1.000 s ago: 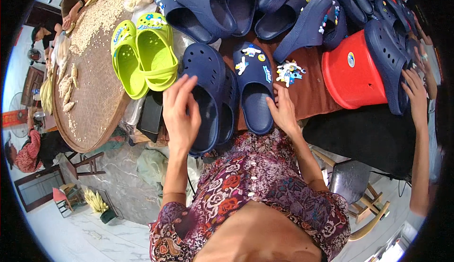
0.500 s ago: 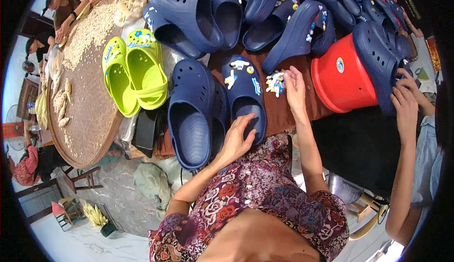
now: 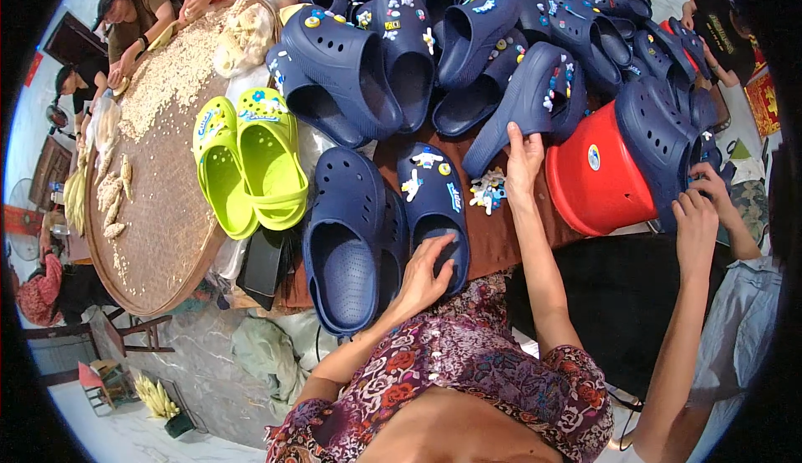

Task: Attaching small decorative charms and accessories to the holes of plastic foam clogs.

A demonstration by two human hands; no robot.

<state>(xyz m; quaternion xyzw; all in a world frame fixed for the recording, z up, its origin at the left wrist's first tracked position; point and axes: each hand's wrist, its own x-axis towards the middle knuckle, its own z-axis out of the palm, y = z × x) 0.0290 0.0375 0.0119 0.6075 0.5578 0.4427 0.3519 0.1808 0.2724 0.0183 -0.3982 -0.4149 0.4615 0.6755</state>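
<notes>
In front of me a navy clog (image 3: 431, 180), toe away from me, has white figure charms and a blue charm on its upper. My left hand (image 3: 424, 277) holds it near the heel, fingers over the rim into the foot opening. My right hand (image 3: 525, 166) reaches forward, fingers stretched out, at the lower edge of a tilted navy clog (image 3: 518, 99); whether they press on it I cannot tell. Just left of that wrist lies a small pile of white and blue charms (image 3: 488, 190) on the brown cloth. A plain navy clog (image 3: 344, 237) stands to the left, another partly behind it.
Many decorated navy clogs (image 3: 338, 58) are heaped at the back. Lime-green clogs (image 3: 271, 162) stand left, by a round woven tray (image 3: 159, 246) of pale kernels. On the right are a red bucket (image 3: 585, 183) and a co-worker's hands (image 3: 697, 212) at another navy clog (image 3: 656, 150).
My right hand has moved away from the charm pile, forward to the tilted clog's edge. My left hand stays on its clog. The whole view has shifted, so everything sits lower in the picture.
</notes>
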